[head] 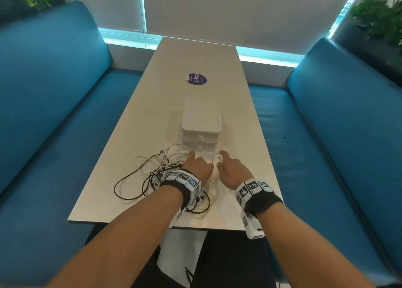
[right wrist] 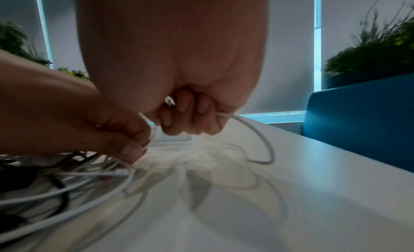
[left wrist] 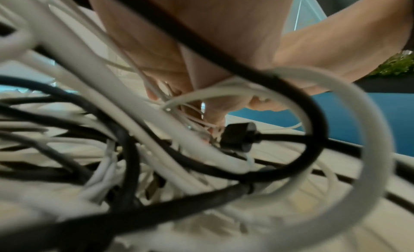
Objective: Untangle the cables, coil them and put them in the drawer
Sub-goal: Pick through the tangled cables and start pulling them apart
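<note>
Just before the drawers [head: 201,122], both hands work the cables [head: 156,170]: right hand [head: 233,173] fingers curled round a white cable [right wrist: 257,132]; left hand [head: 199,166] pinches strands in the tangle.

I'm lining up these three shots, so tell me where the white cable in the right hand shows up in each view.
Head: the white cable loops just right of centre, before the drawer box, at the right hand.
Left wrist: cannot be told apart in the blurred tangle.
Right wrist: it leaves the curled fingers at centre and arcs right, down to the table.
Shared landmark: the blue bench, at right in all three.
</note>
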